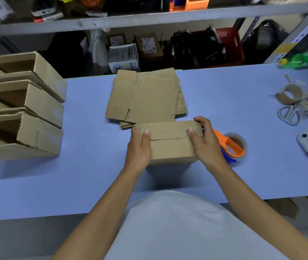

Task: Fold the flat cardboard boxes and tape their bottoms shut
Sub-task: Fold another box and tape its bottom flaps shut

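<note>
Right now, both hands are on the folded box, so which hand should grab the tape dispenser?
Probably the right hand: the orange tape dispenser sits beside it, while the left hand can hold the box.

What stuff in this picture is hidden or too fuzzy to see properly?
All in the head view:
1. Tape dispenser: its near part is hidden behind the right hand.
2. Box held by both hands: the left hand covers its left end, and tape on the seam cannot be confirmed.
3. Flat cardboard stack: lower sheets are covered, so no count.
4. Green bottle: blurred and cut off by the right edge.
5. Shelf labels: too small to read.
</note>
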